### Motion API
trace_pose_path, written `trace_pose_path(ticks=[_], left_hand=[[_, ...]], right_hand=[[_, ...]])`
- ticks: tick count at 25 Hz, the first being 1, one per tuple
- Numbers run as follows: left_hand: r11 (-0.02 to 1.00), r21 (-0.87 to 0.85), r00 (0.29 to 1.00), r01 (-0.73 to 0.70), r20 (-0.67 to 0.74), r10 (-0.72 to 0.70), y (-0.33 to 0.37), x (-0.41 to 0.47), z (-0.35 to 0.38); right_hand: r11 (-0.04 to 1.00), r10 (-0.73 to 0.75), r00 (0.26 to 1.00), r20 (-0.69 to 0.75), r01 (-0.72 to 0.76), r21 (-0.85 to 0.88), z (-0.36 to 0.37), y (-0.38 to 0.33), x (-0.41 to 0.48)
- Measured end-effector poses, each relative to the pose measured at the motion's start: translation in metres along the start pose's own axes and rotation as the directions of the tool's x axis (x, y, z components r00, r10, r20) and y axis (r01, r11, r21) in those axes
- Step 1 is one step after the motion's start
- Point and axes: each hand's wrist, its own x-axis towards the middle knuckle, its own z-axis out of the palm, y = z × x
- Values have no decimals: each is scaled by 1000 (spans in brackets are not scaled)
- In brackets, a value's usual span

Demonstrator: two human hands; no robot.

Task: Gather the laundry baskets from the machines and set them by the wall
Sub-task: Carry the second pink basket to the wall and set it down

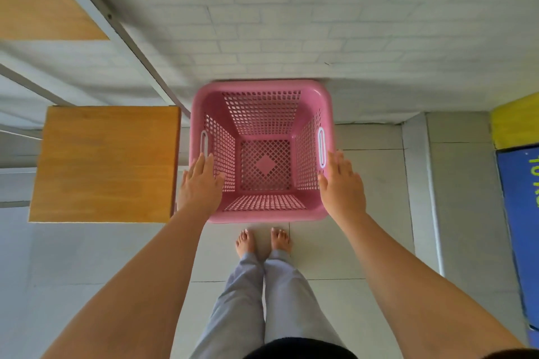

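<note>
1 pink basket (pixel 262 151) sits against the wall (pixel 291 23); left hand (pixel 199 183) and right hand (pixel 341 183) flat-open on its rim, gripping nothing; other baskets unseen.

Both bare forearms reach forward and down from the bottom corners of the view, converging toward the pink basket (pixel 262 151), which serves here only as the reference. The left hand (pixel 199 183) lies at the basket's left side near its near corner, palm down, fingers straight and together, the fingertips over the left rim just below the handle slot. The right hand (pixel 341 183) mirrors it at the right side, flat and unclenched, fingers extended along the right rim beside the white handle slot. Neither hand curls around anything. Both wrists are straight. Below the basket's near edge stand two bare feet (pixel 264 242), close together, under grey trouser legs.
</note>
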Motion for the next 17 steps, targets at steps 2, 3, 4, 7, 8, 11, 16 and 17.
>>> trace_pose_path(ticks=[2, 3, 4, 7, 8, 11, 16, 17], left_hand=[[998, 18, 998, -53, -25, 53, 5, -24, -11], [997, 27, 997, -74, -34, 75, 6, -34, -16], [994, 38, 994, -102, -38, 103, 7, -46, -21], [983, 43, 984, -178, -22, 179, 10, -75, -33], [980, 26, 980, -198, -17, 199, 11, -84, -35], [960, 7, 960, -279, 3, 279, 14, -107, -36], [875, 72, 877, -479, 68, 475, 16, -162, -18], [848, 93, 853, -522, 92, 514, 18, -174, -13]], right_hand=[[1000, 2, 1000, -10, -2, 15, -13, 0, -23], [1000, 7, 1000, -14, -6, 23, -17, 0, -34], [999, 19, 999, -26, -18, 34, -21, 1, -48], [994, 86, 994, -70, -81, 80, -29, 5, -94], [990, 113, 990, -89, -104, 99, -29, 7, -110], [963, 216, 972, -97, -195, 187, -23, 13, -161], [894, 401, 908, -121, -359, 269, 9, 21, -267], [869, 447, 886, -122, -398, 296, 17, 24, -288]])
